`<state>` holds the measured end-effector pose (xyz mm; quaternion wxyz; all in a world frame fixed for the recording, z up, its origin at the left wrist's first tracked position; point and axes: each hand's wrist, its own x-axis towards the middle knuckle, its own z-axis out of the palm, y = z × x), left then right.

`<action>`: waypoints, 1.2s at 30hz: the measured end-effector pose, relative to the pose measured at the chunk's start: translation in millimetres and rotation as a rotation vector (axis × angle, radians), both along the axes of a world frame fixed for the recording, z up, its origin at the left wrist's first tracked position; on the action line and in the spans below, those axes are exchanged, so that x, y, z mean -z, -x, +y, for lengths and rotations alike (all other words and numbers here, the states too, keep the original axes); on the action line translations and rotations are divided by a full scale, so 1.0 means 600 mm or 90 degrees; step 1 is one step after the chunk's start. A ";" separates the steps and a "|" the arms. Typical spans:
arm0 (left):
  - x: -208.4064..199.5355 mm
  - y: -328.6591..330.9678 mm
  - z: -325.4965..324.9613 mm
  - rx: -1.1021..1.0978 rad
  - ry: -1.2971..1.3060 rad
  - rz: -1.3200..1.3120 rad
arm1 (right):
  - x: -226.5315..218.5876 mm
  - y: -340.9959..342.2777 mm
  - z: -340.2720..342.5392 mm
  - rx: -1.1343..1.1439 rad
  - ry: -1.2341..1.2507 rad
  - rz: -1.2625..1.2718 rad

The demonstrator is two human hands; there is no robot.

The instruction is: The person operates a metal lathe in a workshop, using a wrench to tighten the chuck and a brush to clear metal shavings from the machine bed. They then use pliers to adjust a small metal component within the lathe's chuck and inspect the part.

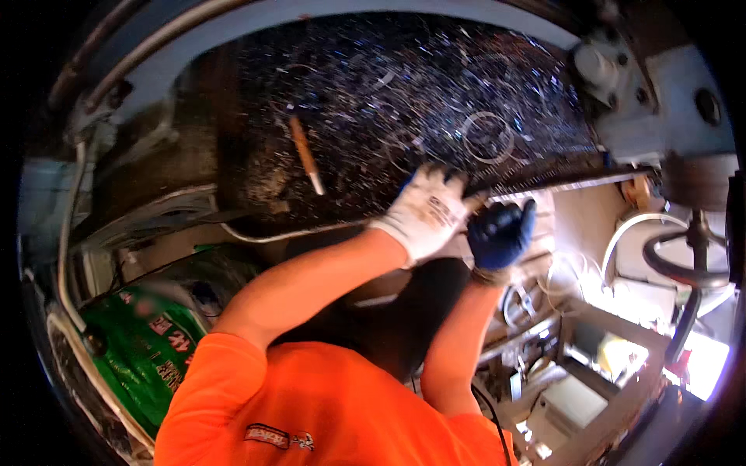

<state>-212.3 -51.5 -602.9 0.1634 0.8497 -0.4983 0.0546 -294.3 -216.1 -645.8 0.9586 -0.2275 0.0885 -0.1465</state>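
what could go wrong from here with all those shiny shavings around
The shiny shavings look sharp, and the gloved left hand is right beside them, so a sliver might catch or pierce the glove. The bare forearms could get scratched if they brush them. The orange-brown stick-like tool lies loose there and might get knocked.

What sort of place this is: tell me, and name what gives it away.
Probably a metalworking shop: shiny shavings lie thickly strewn, a machine-style handwheel is at the right, and the person's left hand wears a work glove.
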 end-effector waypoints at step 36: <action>-0.099 -0.005 0.112 -0.020 0.083 0.148 | 0.053 0.021 -0.062 0.243 1.256 0.397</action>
